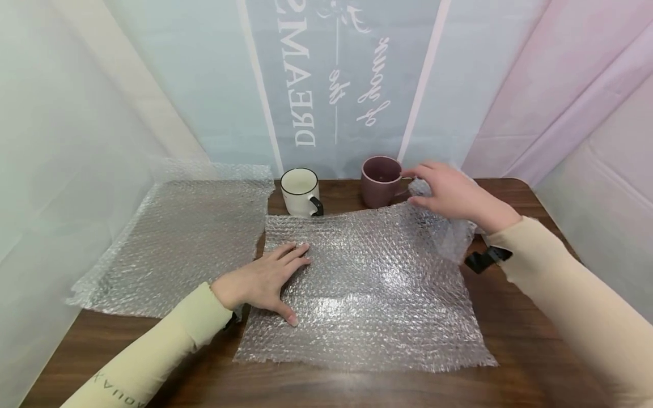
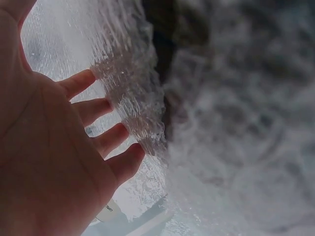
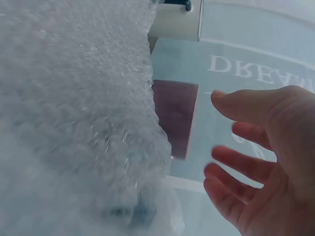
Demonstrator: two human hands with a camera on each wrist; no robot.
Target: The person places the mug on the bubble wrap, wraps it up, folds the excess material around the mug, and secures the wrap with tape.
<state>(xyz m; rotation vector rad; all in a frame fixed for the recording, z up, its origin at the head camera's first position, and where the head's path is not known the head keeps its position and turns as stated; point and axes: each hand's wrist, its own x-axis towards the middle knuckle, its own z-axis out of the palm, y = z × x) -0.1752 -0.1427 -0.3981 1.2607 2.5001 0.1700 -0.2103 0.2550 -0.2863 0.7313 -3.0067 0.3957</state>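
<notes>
A sheet of bubble wrap (image 1: 377,300) lies flat on the table in front of me. My left hand (image 1: 265,277) rests on its left side, fingers spread; the left wrist view shows the palm (image 2: 49,152) and the fingertips touching plastic. Behind the sheet, my right hand (image 1: 449,192) reaches toward the handle of a mauve mug (image 1: 378,184), above a raised, crumpled part of bubble wrap (image 1: 446,232). From the right wrist, the right hand (image 3: 261,157) has loosely bent fingers with nothing between them, apart from the mauve mug (image 3: 175,115).
Left of the mauve mug stands a white mug (image 1: 300,190) with a black rim and handle. Another bubble wrap sheet (image 1: 194,243) lies at the left. A printed curtain (image 1: 336,113) hangs behind the wooden table (image 1: 367,391).
</notes>
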